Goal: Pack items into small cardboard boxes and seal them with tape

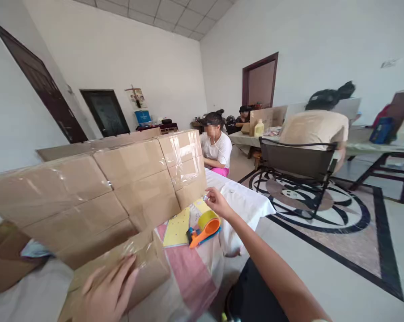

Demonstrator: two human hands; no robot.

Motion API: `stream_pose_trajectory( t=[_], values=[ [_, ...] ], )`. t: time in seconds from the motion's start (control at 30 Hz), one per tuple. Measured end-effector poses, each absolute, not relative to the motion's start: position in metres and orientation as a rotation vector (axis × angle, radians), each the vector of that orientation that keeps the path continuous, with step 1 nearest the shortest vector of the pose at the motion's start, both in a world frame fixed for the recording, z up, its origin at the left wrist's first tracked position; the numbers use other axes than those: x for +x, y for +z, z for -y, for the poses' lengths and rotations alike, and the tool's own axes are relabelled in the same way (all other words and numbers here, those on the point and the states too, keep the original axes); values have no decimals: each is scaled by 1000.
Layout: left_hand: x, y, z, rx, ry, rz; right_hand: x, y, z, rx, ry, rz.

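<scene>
in a white-walled room with a grey tiled ceiling, you work at a table under a white cloth, with co-workers seated beyond it. the stack of brown cardboard boxes ahead of you looks done: closed, pressed side by side, shiny clear tape across them. the low brown cardboard box in front of you, just before that stack, seems partly finished; glossy tape shows along its top, but whether every seam is sealed you cannot tell. its creased top lies under your left hand, which rests with fingers spread, gripping nothing. your right hand pinches a small pale piece, too small to identify. the orange plastic tape dispenser with a yellow roll lies unheld between your hands on yellow-and-pink patterned fabric.
</scene>
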State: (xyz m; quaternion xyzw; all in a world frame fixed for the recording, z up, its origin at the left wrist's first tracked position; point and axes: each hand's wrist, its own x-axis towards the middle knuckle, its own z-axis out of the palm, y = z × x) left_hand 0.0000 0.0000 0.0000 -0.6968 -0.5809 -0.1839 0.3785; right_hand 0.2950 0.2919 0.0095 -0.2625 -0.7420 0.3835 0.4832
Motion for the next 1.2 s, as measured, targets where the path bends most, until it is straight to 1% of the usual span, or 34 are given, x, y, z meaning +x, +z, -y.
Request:
stream_pose_trajectory(
  t=[0.1,0.17,0.27,0.4,0.53,0.6,0.67,0.83,0.9,1.0,1.2],
  values=[
    [36,22,-12,-1760,-611,1596,278,2,-221,-413,940,1987],
    [62,32,-21,-1868,-756,1699,269,-1,-178,-282,901,2143],
    [97,40,-33,-2048,-880,1901,259,-1,-135,-252,773,2285],
    [115,50,-44,-2087,-824,2092,256,1,-126,-350,700,2224],
    [115,60,-45,-2161,-704,2087,261,1,-135,-362,670,2174],
    [115,61,-44,-2180,-709,2081,262,-1,-137,-365,722,2155],
    [115,59,-43,-2200,-752,2076,260,-4,-138,-340,850,2102],
    [115,48,-45,-2160,-972,2094,244,-20,-143,-167,1480,1699],
    [112,44,-46,-2132,-1046,2115,239,-25,-143,-133,1621,1583],
    [107,41,-46,-2155,-1094,2119,237,-28,-140,-152,1615,1563],
    [108,34,-40,-2159,-1213,2121,238,-29,-131,-256,1414,1608]
  ],
)
